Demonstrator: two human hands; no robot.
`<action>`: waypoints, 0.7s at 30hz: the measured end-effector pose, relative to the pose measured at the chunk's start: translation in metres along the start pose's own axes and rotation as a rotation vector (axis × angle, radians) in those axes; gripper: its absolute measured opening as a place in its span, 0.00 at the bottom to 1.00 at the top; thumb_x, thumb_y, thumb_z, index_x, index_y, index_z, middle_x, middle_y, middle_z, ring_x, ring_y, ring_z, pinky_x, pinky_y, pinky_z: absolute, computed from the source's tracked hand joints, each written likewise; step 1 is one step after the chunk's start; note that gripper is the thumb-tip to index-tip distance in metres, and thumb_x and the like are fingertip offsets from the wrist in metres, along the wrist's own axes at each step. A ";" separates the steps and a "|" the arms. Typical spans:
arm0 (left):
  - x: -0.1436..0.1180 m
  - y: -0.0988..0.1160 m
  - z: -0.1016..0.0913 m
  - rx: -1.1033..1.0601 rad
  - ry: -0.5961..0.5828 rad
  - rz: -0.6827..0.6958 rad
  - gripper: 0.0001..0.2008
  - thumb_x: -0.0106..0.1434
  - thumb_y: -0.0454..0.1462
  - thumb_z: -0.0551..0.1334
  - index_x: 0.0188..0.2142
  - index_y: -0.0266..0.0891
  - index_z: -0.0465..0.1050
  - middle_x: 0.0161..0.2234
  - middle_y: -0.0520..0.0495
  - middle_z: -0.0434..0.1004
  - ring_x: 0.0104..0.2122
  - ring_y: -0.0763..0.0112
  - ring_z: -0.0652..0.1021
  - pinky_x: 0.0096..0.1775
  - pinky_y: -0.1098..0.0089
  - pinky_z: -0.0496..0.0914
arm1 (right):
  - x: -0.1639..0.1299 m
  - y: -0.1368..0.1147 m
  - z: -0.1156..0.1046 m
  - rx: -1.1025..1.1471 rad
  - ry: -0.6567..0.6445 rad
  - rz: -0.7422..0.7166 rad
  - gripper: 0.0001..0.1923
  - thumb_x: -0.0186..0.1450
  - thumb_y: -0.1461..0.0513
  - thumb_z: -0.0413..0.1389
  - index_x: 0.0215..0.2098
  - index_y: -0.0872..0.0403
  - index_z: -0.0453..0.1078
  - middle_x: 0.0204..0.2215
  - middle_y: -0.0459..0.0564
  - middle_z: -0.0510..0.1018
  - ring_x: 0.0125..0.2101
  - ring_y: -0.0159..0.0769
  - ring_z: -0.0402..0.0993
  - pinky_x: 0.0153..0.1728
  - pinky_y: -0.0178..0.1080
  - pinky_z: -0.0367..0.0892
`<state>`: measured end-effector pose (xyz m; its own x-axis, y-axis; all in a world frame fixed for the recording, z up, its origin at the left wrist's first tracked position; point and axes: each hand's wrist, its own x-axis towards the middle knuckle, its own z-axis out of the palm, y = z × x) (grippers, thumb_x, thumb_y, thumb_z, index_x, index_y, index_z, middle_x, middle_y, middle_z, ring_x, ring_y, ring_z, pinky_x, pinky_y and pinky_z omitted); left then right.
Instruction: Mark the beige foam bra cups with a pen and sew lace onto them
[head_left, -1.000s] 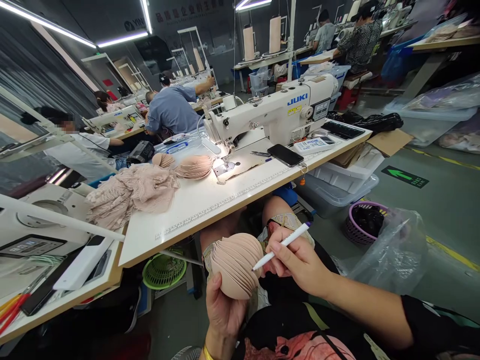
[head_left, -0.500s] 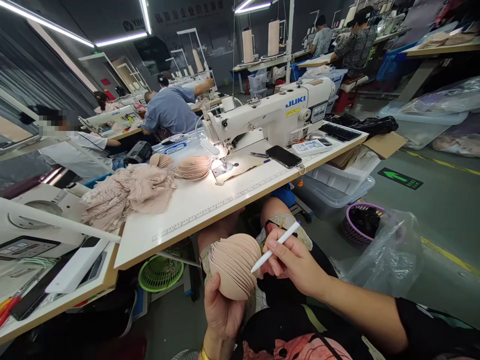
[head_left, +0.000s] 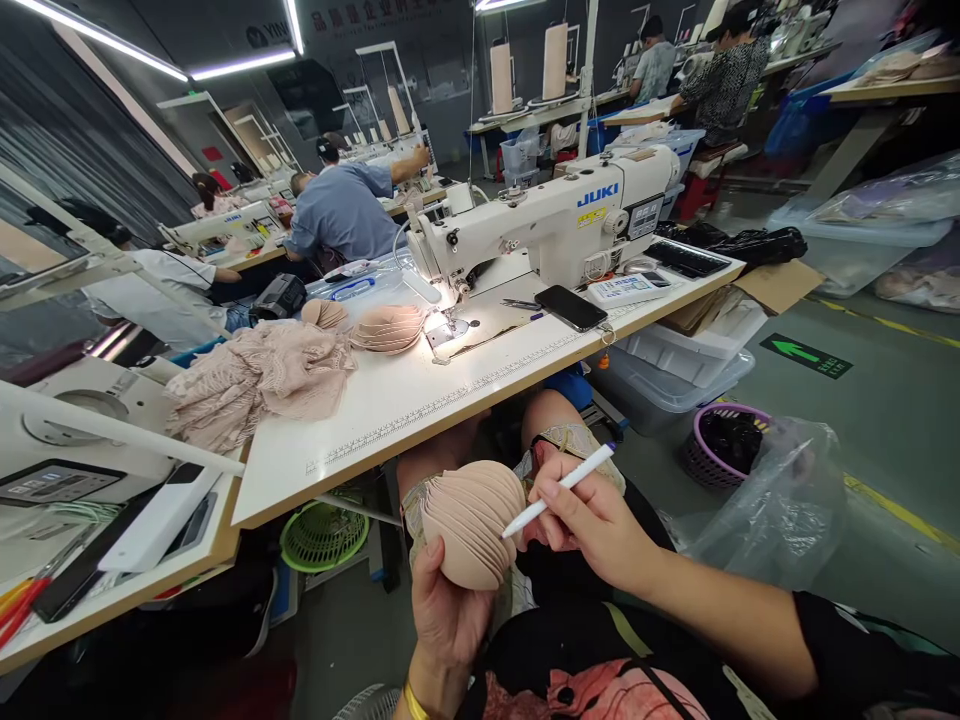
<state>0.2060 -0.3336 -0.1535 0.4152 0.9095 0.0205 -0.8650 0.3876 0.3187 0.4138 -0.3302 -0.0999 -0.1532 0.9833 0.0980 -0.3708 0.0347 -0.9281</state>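
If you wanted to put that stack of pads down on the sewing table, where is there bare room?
The front of the white table is bare, between the lace fabric heap and the printed ruler strip at its edge. It is crowded by the sewing machine: pad stacks, phone.

Lit from above by long white ceiling tube lights (head_left: 247,68), glaring against a dark ceiling. Brightest under the white sewing machine's small needle lamp (head_left: 448,296), washing out the white counter (head_left: 420,400) there. Dim, shadowed beneath it. Sharp centrally; strongly stretched and bent toward edges.
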 end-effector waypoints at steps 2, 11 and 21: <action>0.001 -0.001 0.003 0.011 0.017 0.016 0.21 0.74 0.38 0.56 0.63 0.51 0.74 0.58 0.47 0.82 0.58 0.60 0.80 0.60 0.62 0.74 | -0.001 0.000 0.001 -0.063 -0.021 -0.013 0.21 0.75 0.45 0.55 0.35 0.52 0.67 0.17 0.41 0.71 0.22 0.31 0.67 0.27 0.35 0.62; 0.004 -0.006 0.016 0.067 0.048 0.055 0.20 0.71 0.38 0.60 0.60 0.49 0.77 0.61 0.47 0.79 0.60 0.59 0.79 0.58 0.62 0.75 | 0.001 -0.002 0.005 -0.138 -0.012 -0.080 0.21 0.77 0.46 0.52 0.34 0.52 0.67 0.17 0.41 0.71 0.22 0.30 0.65 0.27 0.35 0.61; 0.002 -0.003 0.010 0.050 0.055 0.026 0.17 0.71 0.38 0.60 0.57 0.46 0.79 0.59 0.46 0.81 0.59 0.57 0.80 0.57 0.62 0.77 | -0.003 -0.002 0.006 -0.080 -0.050 -0.115 0.18 0.78 0.48 0.52 0.37 0.52 0.67 0.18 0.40 0.71 0.22 0.30 0.67 0.29 0.36 0.64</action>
<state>0.2127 -0.3342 -0.1448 0.3756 0.9265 -0.0224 -0.8596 0.3573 0.3652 0.4096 -0.3341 -0.0963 -0.1595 0.9621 0.2213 -0.3148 0.1629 -0.9351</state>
